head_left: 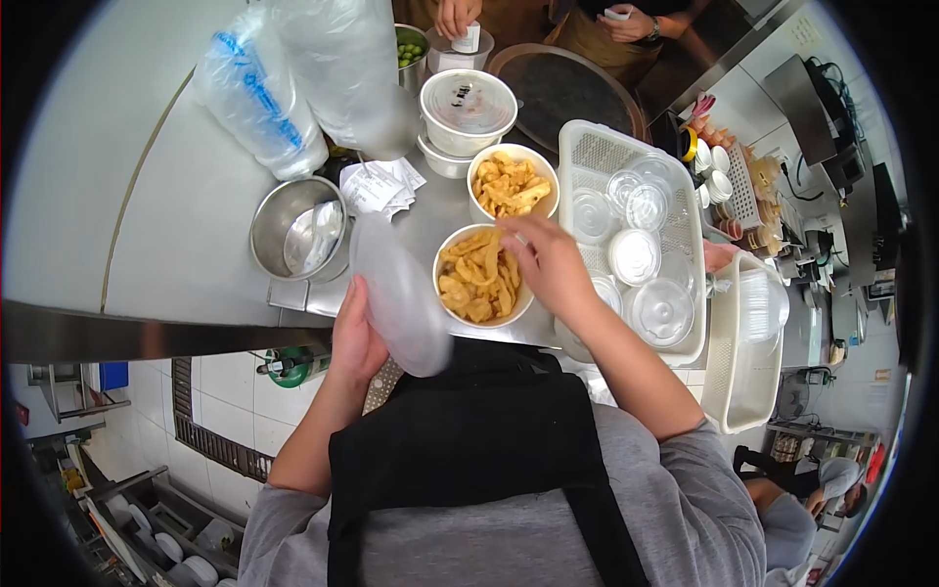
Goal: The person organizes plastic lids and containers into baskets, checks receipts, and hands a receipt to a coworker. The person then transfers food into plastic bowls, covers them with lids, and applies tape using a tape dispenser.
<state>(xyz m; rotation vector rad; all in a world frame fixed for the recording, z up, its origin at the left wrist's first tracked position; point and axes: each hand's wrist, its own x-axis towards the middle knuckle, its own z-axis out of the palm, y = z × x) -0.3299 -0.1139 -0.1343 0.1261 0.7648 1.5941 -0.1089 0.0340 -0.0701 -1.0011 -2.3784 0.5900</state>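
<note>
- In the head view, the left hand has its thumb and fingers clamped on the edge of a plastic lid, blurred and tilted, left of the near bowl
- Right hand: fingers bent and a little apart, over the near bowl's far right edge; whether they touch it, I cannot tell
- The near bowl, on the bench, holds golden fried pieces; the far bowl, just beyond it, holds similar food
- To the right, a white basket carries round lids
- To the left are paper slips and a metal pot
</note>
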